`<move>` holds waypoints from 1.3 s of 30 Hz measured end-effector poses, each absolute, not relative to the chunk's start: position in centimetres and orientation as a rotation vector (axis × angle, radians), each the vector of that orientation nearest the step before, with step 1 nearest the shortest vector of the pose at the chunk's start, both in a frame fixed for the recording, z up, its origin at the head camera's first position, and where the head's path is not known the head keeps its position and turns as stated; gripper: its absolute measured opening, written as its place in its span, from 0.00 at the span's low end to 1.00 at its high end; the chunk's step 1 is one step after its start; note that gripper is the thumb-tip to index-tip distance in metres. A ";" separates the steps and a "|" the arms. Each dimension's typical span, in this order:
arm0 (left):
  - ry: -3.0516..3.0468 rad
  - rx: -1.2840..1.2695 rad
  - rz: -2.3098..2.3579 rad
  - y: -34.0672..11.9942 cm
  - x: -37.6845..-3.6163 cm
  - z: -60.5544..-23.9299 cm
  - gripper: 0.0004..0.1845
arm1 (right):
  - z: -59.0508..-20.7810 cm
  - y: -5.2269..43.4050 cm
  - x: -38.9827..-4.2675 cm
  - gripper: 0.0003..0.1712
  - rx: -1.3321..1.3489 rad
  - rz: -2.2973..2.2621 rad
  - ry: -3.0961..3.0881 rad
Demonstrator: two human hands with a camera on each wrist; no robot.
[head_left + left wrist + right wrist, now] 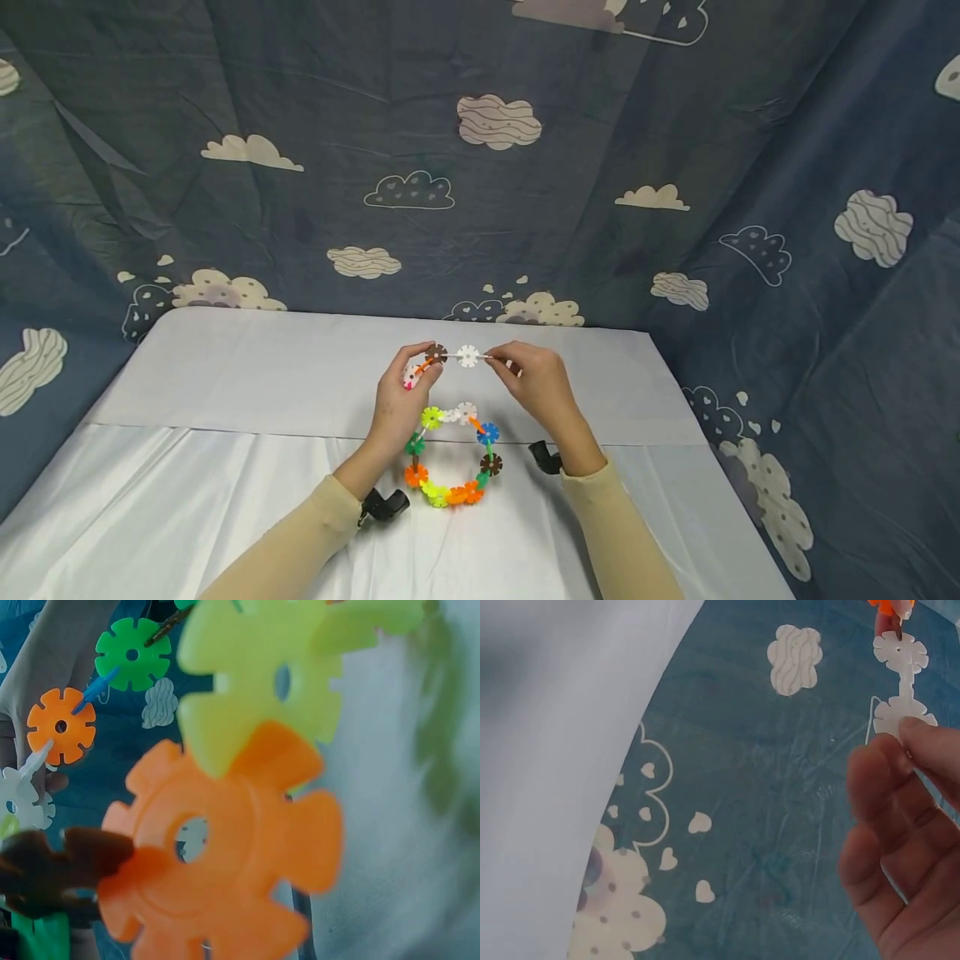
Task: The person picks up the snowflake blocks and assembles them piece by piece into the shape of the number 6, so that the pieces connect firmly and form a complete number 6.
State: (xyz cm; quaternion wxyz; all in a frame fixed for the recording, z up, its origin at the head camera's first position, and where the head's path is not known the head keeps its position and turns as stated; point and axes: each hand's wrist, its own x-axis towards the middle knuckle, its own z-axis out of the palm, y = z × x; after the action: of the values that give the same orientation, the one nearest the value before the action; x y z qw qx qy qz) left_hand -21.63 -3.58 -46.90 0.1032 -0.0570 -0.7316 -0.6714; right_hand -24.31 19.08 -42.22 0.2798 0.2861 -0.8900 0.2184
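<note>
Two sleeves (300, 542) come in from the bottom, and the hands are lifted over a white table (225, 375). Between the hands is a ring (450, 454) made of little plastic flower discs stuck together. It has orange, yellow, green, blue, brown and white ones. The ring hangs in the air just above the table, and its lower part is down between the two wrists.

At the top, the left hand (401, 400) pinches the ring next to a brown disc (436, 355). Its fingers are curled tight on the pieces. The right hand (536, 383) pinches the other end, just beside a white disc (468, 357). Its finger and thumb are closed on a thin white piece there. The brown disc and the white disc sit side by side between the two hands.

From the left wrist, a big orange disc (225, 847) and a yellow disc (262, 667) hang very close and blurry. From the right wrist, two white discs (901, 682) are joined in a line, right at the fingertips (922, 735).

Small black clips (386, 504) sit at both wrists. Behind the table hangs a blue cloth (480, 167) with clouds on it.
</note>
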 end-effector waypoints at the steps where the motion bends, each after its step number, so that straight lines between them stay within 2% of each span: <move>1: -2.157 -0.174 -1.983 -3.6 -21.6 -46.9 0.24 | -42.3 19.0 -24.3 0.04 0.776 0.575 -2.371; 25: -2.167 -0.143 -2.004 -3.5 -21.6 -47.2 0.21 | -44.2 18.1 -24.5 0.05 0.812 0.694 -2.299; 34: -2.147 -0.100 -2.018 -3.6 -21.5 -47.2 0.23 | -43.5 17.7 -24.3 0.05 0.831 0.630 -2.267; 39: -2.129 -0.109 -2.021 -3.8 -21.9 -47.0 0.21 | -43.3 17.9 -24.4 0.11 0.813 0.686 -2.333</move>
State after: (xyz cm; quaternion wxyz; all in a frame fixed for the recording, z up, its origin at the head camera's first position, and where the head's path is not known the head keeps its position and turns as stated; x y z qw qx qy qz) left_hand -21.94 -3.77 -47.00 0.1018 -0.0370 -0.7211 -0.6843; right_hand -24.35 17.91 -43.29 0.2849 0.3038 -0.8722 0.2566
